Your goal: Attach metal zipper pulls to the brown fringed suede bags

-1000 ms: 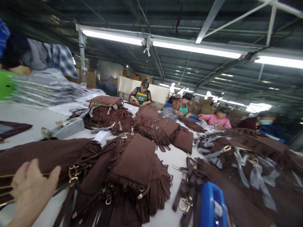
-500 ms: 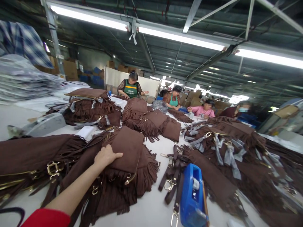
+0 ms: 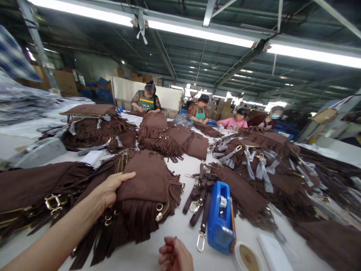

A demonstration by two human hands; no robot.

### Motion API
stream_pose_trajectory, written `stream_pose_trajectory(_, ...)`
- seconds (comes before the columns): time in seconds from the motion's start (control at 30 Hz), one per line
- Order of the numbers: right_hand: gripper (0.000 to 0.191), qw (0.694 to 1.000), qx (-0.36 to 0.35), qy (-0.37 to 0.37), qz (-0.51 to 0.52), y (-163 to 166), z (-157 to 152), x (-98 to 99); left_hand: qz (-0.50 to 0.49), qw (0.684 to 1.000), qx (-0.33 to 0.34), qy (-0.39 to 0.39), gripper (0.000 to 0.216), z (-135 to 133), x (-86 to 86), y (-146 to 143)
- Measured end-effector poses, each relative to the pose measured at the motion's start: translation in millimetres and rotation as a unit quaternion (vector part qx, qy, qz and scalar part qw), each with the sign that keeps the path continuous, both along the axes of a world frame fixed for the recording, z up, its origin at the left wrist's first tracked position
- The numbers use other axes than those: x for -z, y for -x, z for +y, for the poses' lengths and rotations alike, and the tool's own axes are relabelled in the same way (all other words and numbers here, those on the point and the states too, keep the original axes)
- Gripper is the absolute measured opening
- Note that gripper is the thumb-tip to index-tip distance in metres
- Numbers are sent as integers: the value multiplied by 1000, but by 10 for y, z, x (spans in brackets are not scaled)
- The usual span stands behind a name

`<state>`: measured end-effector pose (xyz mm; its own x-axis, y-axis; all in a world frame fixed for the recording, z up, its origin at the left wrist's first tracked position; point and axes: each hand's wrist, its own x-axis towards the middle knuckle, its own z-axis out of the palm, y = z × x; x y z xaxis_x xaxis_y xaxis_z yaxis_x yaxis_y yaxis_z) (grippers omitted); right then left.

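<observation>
A dark brown fringed bag (image 3: 143,180) lies on top of a pile left of the middle, its zip pull and ring at the lower right corner. My left hand (image 3: 111,190) grips the left edge of this bag, thumb on top, the other fingers hidden. Near the bottom edge, above the white table (image 3: 146,258), is my right hand (image 3: 177,256), empty, with its fingers loosely curled. Straps with metal clips (image 3: 200,199) lie to the right of the bag, close to a blue tape dispenser (image 3: 220,218).
More fringed bags (image 3: 169,137) are stacked beyond, with another heap (image 3: 262,150) at right bearing plastic-wrapped hardware. A tape roll (image 3: 248,258) and a white block (image 3: 272,250) sit at lower right. Several co-workers sit across the table, one in a green apron (image 3: 146,103).
My right hand has come into view at the bottom. My left hand has shifted left, still at the bag. The view has turned slightly right and down.
</observation>
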<state>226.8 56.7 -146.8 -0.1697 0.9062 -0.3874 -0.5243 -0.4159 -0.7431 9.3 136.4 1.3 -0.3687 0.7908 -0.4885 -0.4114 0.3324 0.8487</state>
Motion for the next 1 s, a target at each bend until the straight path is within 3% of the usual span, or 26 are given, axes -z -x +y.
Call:
stream_pose_trajectory(0.1, 57, 995, -46, 5, 93, 101, 101, -366, -2, 1000, -5, 12, 10, -161, 100, -86)
stream_pose_trajectory(0.2, 47, 995, -20, -8, 102, 184, 129, -667, 21, 1000, -3, 22, 16, -267, 202, -136)
stream_pose_trajectory(0.27, 41, 996, 7, -3, 92, 208, 125, -785, 41, 999, 0, 25, 23, -341, 260, -137)
stream_pose_trajectory(0.33, 39, 995, 13, 5, 95, 208, 113, -844, 126, 992, -18, 12, 35, -463, 321, -125)
stream_pose_trajectory(0.37, 38, 995, 3, 7, 97, 205, 104, -858, 211, 977, -33, -12, 41, -550, 355, -123)
stream_pose_trajectory(0.43, 38, 995, -21, 18, 98, 205, 80, -868, 407, 908, -54, -86, 46, -773, 429, -147)
stream_pose_trajectory(0.5, 37, 994, -44, 16, 95, 224, 53, -866, 509, 849, -3, -144, 35, -1022, 493, -223)
stream_pose_trajectory(0.53, 36, 994, -56, 6, 92, 240, 39, -861, 498, 854, 48, -146, 29, -1133, 513, -280)
stream_pose_trajectory(0.6, 35, 994, -72, -25, 78, 277, 18, -844, 399, 895, 164, -111, 30, -1287, 521, -415)
stream_pose_trajectory(0.67, 33, 993, -91, -54, 49, 305, 8, -825, 271, 933, 225, -73, 37, -1328, 493, -543)
stream_pose_trajectory(0.8, 34, 990, -114, -82, -20, 306, 6, -813, 70, 972, 220, -52, 40, -1201, 432, -690)
stream_pose_trajectory(1.0, 39, 988, -102, -107, -37, 228, -29, -847, -142, 954, 264, -15, 40, -1042, 472, -800)
